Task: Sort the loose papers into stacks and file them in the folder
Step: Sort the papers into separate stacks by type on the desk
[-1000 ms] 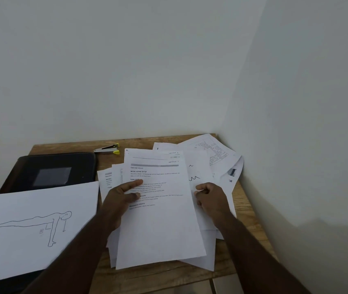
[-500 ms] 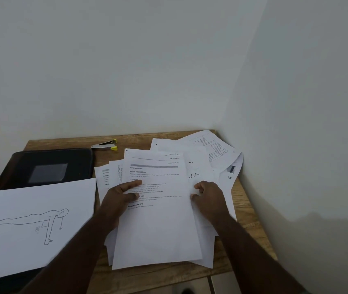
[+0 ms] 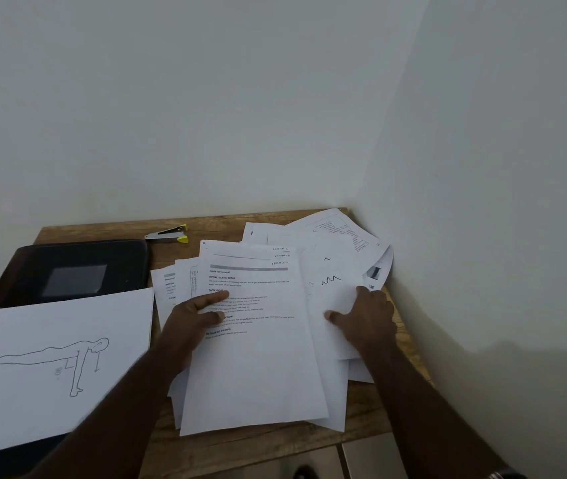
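Observation:
A loose pile of white papers (image 3: 340, 236) covers the right half of the wooden table (image 3: 261, 447). On top lies a printed text sheet (image 3: 257, 368). My left hand (image 3: 192, 319) grips its left edge, thumb on the print. To its right is a sheet with a zigzag scribble (image 3: 330, 271); my right hand (image 3: 368, 316) pinches it between thumb and curled fingers. The black folder (image 3: 78, 267) lies shut at the back left. A sheet with a push-up line drawing (image 3: 50, 357) lies over its near part.
A small silver stapler with yellow tips (image 3: 171, 234) lies at the back of the table, between folder and papers. White walls close off the back and the right side. The table's front edge runs just below the papers, with pale floor tiles (image 3: 361, 458) beyond.
My right hand has slid right, off the printed sheet's edge and onto the scribbled sheet. My left hand keeps its hold on the printed sheet. The view has shifted slightly.

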